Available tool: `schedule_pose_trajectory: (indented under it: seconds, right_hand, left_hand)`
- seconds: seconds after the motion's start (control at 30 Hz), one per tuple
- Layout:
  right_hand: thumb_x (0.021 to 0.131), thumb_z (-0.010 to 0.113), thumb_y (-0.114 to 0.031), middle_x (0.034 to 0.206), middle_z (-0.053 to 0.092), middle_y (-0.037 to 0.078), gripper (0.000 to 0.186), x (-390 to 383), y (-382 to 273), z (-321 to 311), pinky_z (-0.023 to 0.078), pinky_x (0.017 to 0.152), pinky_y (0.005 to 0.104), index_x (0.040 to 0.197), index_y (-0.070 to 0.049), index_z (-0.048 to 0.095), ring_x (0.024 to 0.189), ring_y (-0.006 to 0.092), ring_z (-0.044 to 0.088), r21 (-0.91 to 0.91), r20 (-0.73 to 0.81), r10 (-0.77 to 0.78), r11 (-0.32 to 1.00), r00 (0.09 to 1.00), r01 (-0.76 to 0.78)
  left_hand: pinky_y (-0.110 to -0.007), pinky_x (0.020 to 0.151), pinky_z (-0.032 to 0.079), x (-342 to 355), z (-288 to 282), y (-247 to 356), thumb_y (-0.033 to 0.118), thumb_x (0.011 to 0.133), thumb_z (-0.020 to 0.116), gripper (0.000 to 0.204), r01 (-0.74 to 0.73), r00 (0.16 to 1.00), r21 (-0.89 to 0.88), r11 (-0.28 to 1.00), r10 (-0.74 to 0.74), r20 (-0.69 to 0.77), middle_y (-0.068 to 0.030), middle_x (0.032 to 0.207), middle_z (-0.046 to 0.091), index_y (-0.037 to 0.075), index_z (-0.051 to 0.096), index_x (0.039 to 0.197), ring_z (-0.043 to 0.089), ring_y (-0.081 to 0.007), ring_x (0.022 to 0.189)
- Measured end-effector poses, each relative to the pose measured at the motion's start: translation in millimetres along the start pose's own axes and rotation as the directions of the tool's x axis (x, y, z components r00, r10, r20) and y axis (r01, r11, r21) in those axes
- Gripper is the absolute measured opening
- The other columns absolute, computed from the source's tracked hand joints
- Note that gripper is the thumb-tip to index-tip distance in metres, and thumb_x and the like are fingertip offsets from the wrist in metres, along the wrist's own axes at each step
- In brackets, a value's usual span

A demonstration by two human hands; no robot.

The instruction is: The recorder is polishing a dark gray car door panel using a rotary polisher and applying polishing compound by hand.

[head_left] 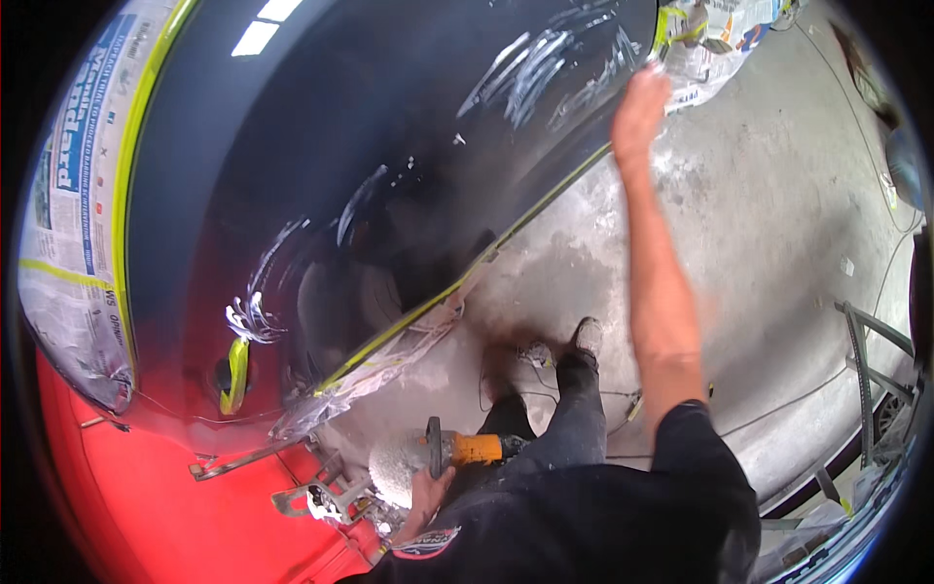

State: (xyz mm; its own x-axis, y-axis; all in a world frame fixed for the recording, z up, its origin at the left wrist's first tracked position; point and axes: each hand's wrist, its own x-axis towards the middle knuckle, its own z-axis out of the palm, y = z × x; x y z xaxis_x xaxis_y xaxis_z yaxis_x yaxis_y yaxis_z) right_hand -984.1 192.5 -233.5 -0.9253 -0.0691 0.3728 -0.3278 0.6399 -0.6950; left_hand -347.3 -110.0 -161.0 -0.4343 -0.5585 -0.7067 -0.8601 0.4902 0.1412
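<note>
My left hand [425, 496] is low at the centre, wrapped round the black handle of a polisher. The polisher [475, 449] has an orange body and a round white fluffy pad [397, 467]. My right arm reaches far forward. At its end my right hand [642, 109] is at the right edge of a dark, glossy car panel [428, 175]. Its fingertips look whitish and blurred, and I cannot tell whether they hold anything. White streaks of paste [530, 78] lie on the panel next to this hand, and more smears [255, 316] are at the lower left.
Newspaper [83, 195] with yellow-green tape masks the panel's left side, and more paper [715, 49] covers the upper right. Yellow tape [233, 375] covers a spot near the red bodywork [195, 516]. Cables [788, 414] trail over the concrete floor [759, 234]. A metal frame [866, 380] stands at right.
</note>
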Motion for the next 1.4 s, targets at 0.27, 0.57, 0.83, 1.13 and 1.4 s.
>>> schedule_pose_trajectory:
  seconds: [0.27, 0.57, 0.83, 1.13, 1.4]
  right_hand:
    - [0.108, 0.055, -0.033, 0.162, 0.032, 0.042, 0.069, -144, -54, 123, 0.019, 0.129, 0.0577, 0.153, 0.017, 0.041, 0.153, 0.0567, 0.029, 0.222, -0.247, -0.132, 0.957, 0.96, 0.189]
    - [0.103, 0.052, -0.066, 0.167, 0.029, 0.034, 0.093, -241, -97, 116, 0.03, 0.126, 0.0543, 0.16, 0.007, 0.036, 0.155, 0.052, 0.028, 0.039, 0.422, 0.002, 0.999, 0.907, -0.02]
    - [0.1, 0.063, -0.057, 0.136, 0.066, 0.024, 0.066, -687, 28, -63, 0.057, 0.098, 0.0497, 0.138, -0.003, 0.064, 0.12, 0.0376, 0.069, -0.623, 0.174, 0.898, 0.418, 0.404, -0.661]
    - [0.102, 0.059, -0.054, 0.125, 0.07, 0.032, 0.071, -1105, -267, -100, 0.05, 0.108, 0.0501, 0.138, 0.007, 0.062, 0.122, 0.0451, 0.066, -0.428, -0.182, 0.982, -0.032, 0.051, -0.903]
    - [0.1, 0.067, -0.039, 0.125, 0.068, 0.03, 0.052, -1197, -494, -29, 0.052, 0.105, 0.0517, 0.138, -0.004, 0.065, 0.117, 0.0467, 0.066, -0.07, -0.394, 0.885, -0.297, -0.247, -0.952]
  left_hand:
    - [-0.042, 0.074, 0.054, 4, 1, -7, 0.036, 0.094, 0.079, 0.041, -0.007, 1.0, 0.072, 0.997, 0.006, 0.008, -0.0173, 0.079, 0.072, -0.004, 0.074, 0.102, 0.068, -0.0227, 0.076]
    - [-0.04, 0.075, 0.054, 19, -7, -62, 0.035, 0.094, 0.08, 0.039, -0.103, 0.993, 0.095, 0.99, 0.097, 0.064, -0.0165, 0.08, 0.071, -0.002, 0.074, 0.102, 0.065, -0.0207, 0.076]
    - [-0.044, 0.083, 0.055, 88, -11, -103, 0.035, 0.093, 0.08, 0.044, -0.446, 0.894, 0.112, 0.888, 0.434, 0.113, -0.0203, 0.092, 0.077, -0.005, 0.075, 0.109, 0.074, -0.0293, 0.087]
    - [-0.026, 0.045, 0.039, 123, -26, -137, 0.017, 0.099, 0.075, 0.032, -0.508, 0.823, -0.079, 0.858, 0.51, 0.249, -0.0015, 0.083, 0.068, 0.002, 0.067, 0.126, 0.052, -0.0082, 0.056]
    - [-0.029, 0.041, 0.039, 130, -23, -162, 0.016, 0.1, 0.074, 0.029, -0.522, 0.781, -0.053, 0.851, 0.503, 0.37, -0.0009, 0.065, 0.054, -0.002, 0.062, 0.12, 0.045, -0.0101, 0.046]
